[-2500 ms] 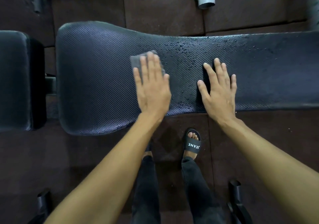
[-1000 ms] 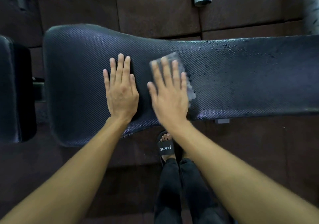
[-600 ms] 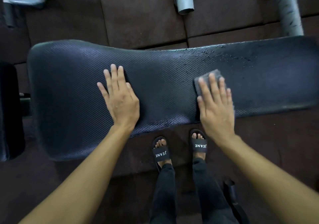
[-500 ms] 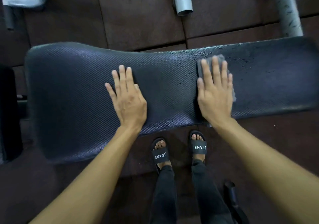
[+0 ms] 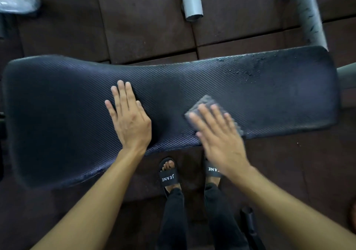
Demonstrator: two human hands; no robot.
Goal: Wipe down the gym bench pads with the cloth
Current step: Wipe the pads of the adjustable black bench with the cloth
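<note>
So the right hand (image 5: 217, 136) is pressed flat, fingers spread, on top of the grey cloth (image 5: 205, 103), pinning it against the bench pad (image 5: 269, 95) near the front edge rather than pinching it. The left hand (image 5: 130, 119) lies open and empty on the pad just to the left. The pad's long axis runs left to right, and the speckled, wet-looking patch sits off to the right and toward the far edge, so I'd guess the right hand pushes the cloth that way.
</note>
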